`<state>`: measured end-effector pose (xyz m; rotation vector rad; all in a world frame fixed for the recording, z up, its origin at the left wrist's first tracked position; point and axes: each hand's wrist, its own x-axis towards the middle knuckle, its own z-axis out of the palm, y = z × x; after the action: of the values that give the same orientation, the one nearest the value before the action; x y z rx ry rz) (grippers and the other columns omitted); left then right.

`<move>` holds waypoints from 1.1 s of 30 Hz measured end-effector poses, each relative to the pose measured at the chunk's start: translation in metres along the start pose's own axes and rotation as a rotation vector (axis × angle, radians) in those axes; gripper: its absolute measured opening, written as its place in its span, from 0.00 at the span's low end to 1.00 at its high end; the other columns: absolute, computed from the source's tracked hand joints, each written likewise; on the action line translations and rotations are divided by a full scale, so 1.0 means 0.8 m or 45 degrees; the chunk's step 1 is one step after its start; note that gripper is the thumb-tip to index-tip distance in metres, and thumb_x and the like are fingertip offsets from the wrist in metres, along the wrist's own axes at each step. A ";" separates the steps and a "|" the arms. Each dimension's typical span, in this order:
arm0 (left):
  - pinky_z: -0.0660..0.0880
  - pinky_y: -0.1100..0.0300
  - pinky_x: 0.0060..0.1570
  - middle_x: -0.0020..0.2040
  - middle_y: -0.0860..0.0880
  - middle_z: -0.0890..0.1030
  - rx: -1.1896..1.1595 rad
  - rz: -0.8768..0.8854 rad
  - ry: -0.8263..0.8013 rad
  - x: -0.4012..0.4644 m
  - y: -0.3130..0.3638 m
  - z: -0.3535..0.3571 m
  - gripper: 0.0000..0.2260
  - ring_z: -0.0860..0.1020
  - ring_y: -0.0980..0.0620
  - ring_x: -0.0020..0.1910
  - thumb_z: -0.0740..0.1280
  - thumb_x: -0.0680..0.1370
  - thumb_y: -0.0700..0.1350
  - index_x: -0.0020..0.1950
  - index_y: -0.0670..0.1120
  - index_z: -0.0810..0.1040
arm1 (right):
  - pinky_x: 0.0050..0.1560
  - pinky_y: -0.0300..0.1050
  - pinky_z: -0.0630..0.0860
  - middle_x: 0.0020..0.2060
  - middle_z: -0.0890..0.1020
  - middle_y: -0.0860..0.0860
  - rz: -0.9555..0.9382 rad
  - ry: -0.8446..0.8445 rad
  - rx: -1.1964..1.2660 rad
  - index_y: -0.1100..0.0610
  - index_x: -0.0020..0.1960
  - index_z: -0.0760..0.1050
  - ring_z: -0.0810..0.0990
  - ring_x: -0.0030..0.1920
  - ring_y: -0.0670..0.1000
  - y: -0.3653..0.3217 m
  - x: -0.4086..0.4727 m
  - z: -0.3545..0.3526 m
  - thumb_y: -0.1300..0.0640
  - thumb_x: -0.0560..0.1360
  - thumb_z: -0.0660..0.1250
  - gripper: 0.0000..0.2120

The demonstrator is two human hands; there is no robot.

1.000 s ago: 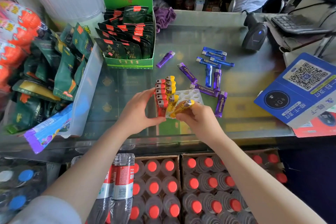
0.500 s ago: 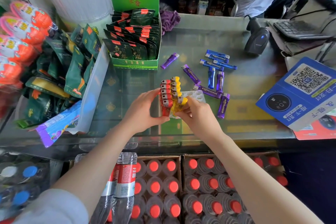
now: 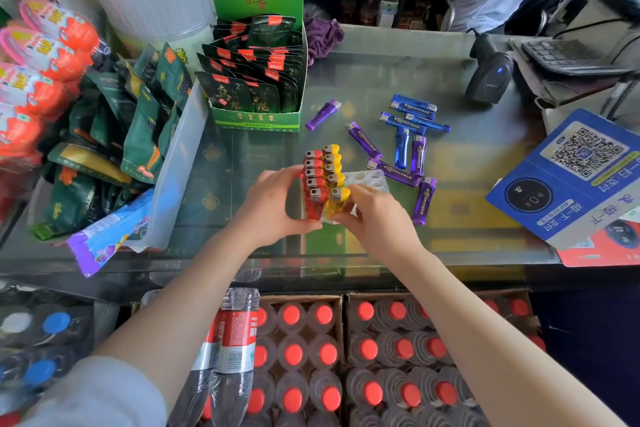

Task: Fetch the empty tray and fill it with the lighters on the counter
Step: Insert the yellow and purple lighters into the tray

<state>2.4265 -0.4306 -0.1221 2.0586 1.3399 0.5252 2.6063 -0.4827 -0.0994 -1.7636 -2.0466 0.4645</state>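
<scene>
On the glass counter [image 3: 467,191], near its front edge: a white tray [image 3: 372,180] with round sockets, partly filled. Upright in its left side, a row of red lighters [image 3: 313,180] and, just to their right, a row of yellow lighters [image 3: 333,170]; bare sockets toward the right and far side. Left hand [image 3: 273,208] curled round the tray's left flank, thumb along the near edge below the red row, fingertips up against the red lighter bodies. Right hand [image 3: 375,218] clasped on the nearest yellow lighter [image 3: 338,199], thumb low on its body, forefinger over the top beside the metal cap, that lighter standing in the front socket. Beyond and to the right of the tray, loose on the glass: purple lighters [image 3: 424,199] and blue lighters [image 3: 414,114], lying flat, apart from both hands. Farther back, a green display box [image 3: 256,121] of dark sachets and a black barcode scanner [image 3: 490,78]. Below the counter edge, cartons of red-capped bottles [image 3: 294,354].
</scene>
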 end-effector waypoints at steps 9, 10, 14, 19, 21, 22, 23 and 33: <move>0.64 0.55 0.46 0.51 0.60 0.68 0.014 -0.033 -0.040 0.008 -0.006 -0.004 0.36 0.66 0.56 0.50 0.74 0.58 0.61 0.62 0.57 0.66 | 0.32 0.44 0.68 0.39 0.79 0.53 -0.028 0.019 -0.062 0.60 0.43 0.72 0.76 0.37 0.57 0.008 0.001 0.009 0.49 0.72 0.67 0.14; 0.64 0.56 0.45 0.51 0.60 0.68 0.003 -0.042 -0.040 0.008 -0.006 -0.004 0.36 0.66 0.55 0.50 0.74 0.57 0.62 0.62 0.57 0.65 | 0.32 0.45 0.69 0.39 0.79 0.54 -0.025 0.026 -0.064 0.61 0.44 0.72 0.76 0.37 0.58 0.007 -0.001 0.010 0.49 0.72 0.67 0.14; 0.64 0.56 0.46 0.51 0.58 0.70 -0.043 -0.081 -0.043 0.005 -0.009 -0.003 0.35 0.66 0.55 0.52 0.73 0.57 0.63 0.60 0.61 0.65 | 0.31 0.44 0.68 0.39 0.76 0.52 -0.076 -0.054 -0.099 0.58 0.43 0.69 0.74 0.36 0.56 0.006 -0.002 0.005 0.50 0.73 0.66 0.12; 0.62 0.57 0.45 0.52 0.56 0.72 -0.033 -0.082 -0.047 0.000 -0.015 -0.002 0.35 0.66 0.56 0.52 0.73 0.57 0.63 0.60 0.62 0.64 | 0.40 0.49 0.77 0.48 0.79 0.51 0.024 0.049 -0.019 0.55 0.54 0.76 0.78 0.43 0.55 0.048 0.017 -0.036 0.57 0.74 0.65 0.09; 0.62 0.56 0.46 0.53 0.55 0.72 -0.014 -0.106 -0.065 0.002 -0.017 -0.002 0.35 0.67 0.55 0.53 0.72 0.56 0.63 0.60 0.63 0.63 | 0.38 0.50 0.76 0.51 0.78 0.55 0.156 0.192 -0.121 0.55 0.55 0.76 0.78 0.46 0.59 0.065 0.023 -0.043 0.62 0.75 0.61 0.11; 0.63 0.56 0.47 0.54 0.55 0.72 -0.002 -0.111 -0.078 0.003 -0.017 -0.002 0.36 0.67 0.55 0.53 0.72 0.56 0.64 0.61 0.62 0.63 | 0.35 0.48 0.74 0.53 0.77 0.55 0.202 0.192 -0.207 0.56 0.56 0.75 0.77 0.47 0.60 0.072 0.027 -0.042 0.63 0.75 0.60 0.12; 0.63 0.55 0.48 0.55 0.55 0.71 0.011 -0.107 -0.092 0.004 -0.018 -0.002 0.36 0.67 0.55 0.53 0.72 0.56 0.64 0.61 0.62 0.63 | 0.34 0.47 0.71 0.55 0.76 0.55 0.231 0.159 -0.289 0.56 0.57 0.74 0.76 0.49 0.60 0.077 0.030 -0.039 0.65 0.74 0.60 0.13; 0.58 0.57 0.54 0.62 0.55 0.68 0.158 -0.016 -0.123 0.007 -0.018 -0.001 0.33 0.64 0.57 0.57 0.71 0.59 0.64 0.61 0.56 0.66 | 0.33 0.45 0.65 0.48 0.75 0.58 0.231 0.042 -0.551 0.61 0.50 0.74 0.75 0.46 0.60 0.086 0.051 -0.027 0.64 0.74 0.60 0.07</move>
<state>2.4188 -0.4212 -0.1312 2.1454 1.3575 0.3401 2.6709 -0.4319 -0.1112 -2.1990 -2.0858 0.0367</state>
